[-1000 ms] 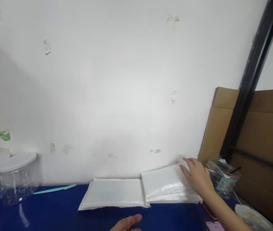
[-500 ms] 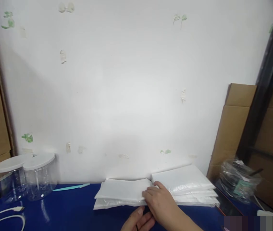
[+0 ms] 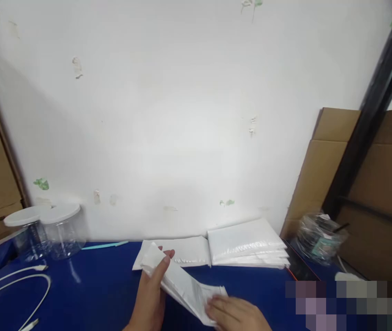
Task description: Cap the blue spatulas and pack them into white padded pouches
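A folded white packet [image 3: 185, 282] is held slantwise above the blue table. My left hand [image 3: 152, 287] grips its upper left end, the thumb on top and the fingers behind. At the lower right end, my right hand [image 3: 235, 312] lies against the packet with its fingers together, slightly blurred. Behind the held packet, another flat white packet [image 3: 191, 250] rests on the table near the wall. Beside it on the right is a stack of larger white packets [image 3: 247, 243] with a shiny plastic surface.
Two clear jars with white lids [image 3: 63, 234], a teal tool [image 3: 104, 246] and white cables [image 3: 44, 285] are on the left. At right stand a plastic-wrapped black item [image 3: 320, 239] and cardboard [image 3: 327, 161]. A white wall [image 3: 178, 138] rises behind the blue table [image 3: 95, 294].
One white packet has come off the smaller pile and toward me, now between both hands. My left hand has moved left and up onto it; my right hand has moved lower. The view has shifted.
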The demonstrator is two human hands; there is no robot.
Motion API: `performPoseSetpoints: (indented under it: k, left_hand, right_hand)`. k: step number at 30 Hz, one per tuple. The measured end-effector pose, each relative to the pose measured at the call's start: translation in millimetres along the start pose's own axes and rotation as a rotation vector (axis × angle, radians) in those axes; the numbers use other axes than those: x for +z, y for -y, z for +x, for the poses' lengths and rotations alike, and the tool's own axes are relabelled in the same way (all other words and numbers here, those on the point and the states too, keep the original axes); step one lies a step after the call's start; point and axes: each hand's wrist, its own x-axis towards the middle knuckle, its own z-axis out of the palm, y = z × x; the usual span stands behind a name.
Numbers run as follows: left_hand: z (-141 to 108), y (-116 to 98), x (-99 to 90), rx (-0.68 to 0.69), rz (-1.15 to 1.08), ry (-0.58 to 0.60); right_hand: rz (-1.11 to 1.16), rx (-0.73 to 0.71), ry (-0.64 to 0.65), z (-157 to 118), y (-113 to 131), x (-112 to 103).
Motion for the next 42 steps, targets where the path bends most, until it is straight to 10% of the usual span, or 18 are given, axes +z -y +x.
performPoseSetpoints:
  k: [8,27,42]
  left_hand:
    - [-40.2,-18.9,33.0,0.261,0.074,0.091]
    - [-55.2,-28.5,48.3,0.353,0.166,0.045]
    - [-56.9,-83.1,48.8,0.564,0.219,0.15]
  right_hand:
    - [0.396,0.495,0.19,-8.4,-4.2,-11.2]
    - [0.428,0.359,0.22,-3.9,1.5,-12.4]
    - [0.318,0.265,0.243,4.1,6.6,-18.2]
